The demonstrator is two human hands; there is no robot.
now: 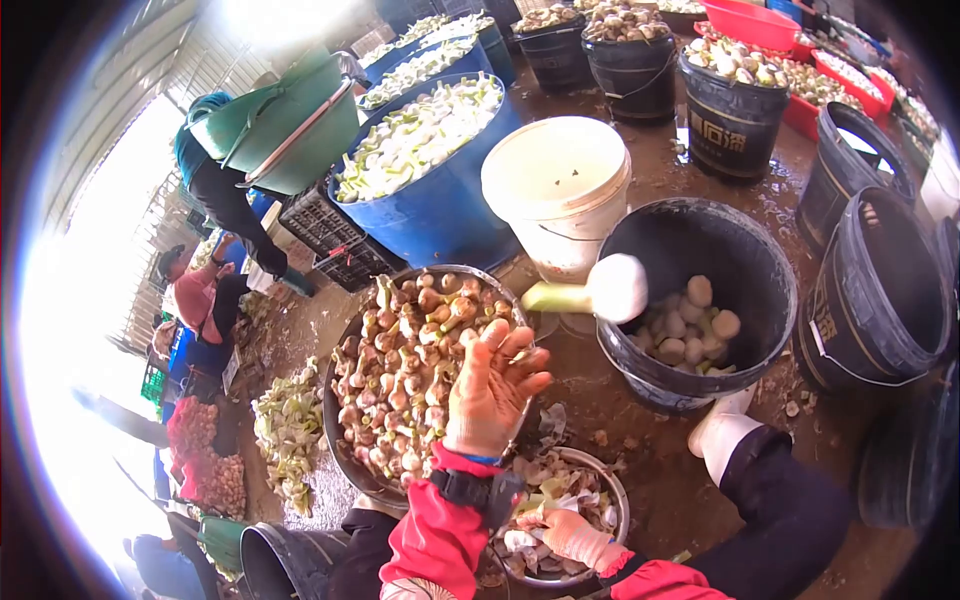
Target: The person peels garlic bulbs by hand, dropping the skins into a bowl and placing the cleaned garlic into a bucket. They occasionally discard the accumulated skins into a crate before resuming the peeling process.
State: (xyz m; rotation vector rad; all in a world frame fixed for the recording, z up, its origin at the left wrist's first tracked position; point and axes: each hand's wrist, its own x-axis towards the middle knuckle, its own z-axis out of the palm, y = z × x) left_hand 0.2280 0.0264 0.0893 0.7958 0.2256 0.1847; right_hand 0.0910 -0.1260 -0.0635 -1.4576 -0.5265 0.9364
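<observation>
My left hand (497,388), in a pale orange glove, is raised over the right edge of a wide basin (332,440) of unpeeled garlic bulbs (405,350). Its fingers are apart, with nothing in them. A peeled white garlic bulb (617,288) with a green stem is in mid-air, clear of the hand, in front of the black bucket (780,290). Inside that bucket lie several peeled bulbs (685,330). My right hand (575,538) is low over a metal bowl (622,500) of garlic skins and trimmings (560,480). Its fingers are curled; what they hold is hidden.
A white bucket (560,215) and a blue tub (430,225) of peeled garlic stand ahead. Black buckets (870,300) line the right. Leaf scraps (290,425) lie left of the basin. A person carries green tubs (300,130); another person in pink (200,295) sits at left.
</observation>
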